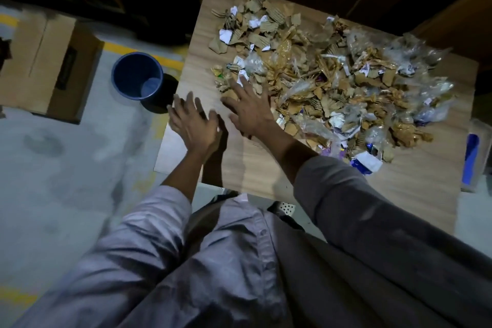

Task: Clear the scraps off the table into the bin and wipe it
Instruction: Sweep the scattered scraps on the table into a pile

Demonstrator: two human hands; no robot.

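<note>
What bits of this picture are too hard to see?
All in the head view.
Left hand: blurred by motion, so touching the table or not is unclear.
Bin: pale patch inside, too dim to name.
Table under the scraps: hidden by the pile.
Blue thing at the right edge: too dim to name.
Top of picture: too dark.

Scraps (327,80) heaped on table (266,168), both hands spread flat, bin (137,74) beside
</note>
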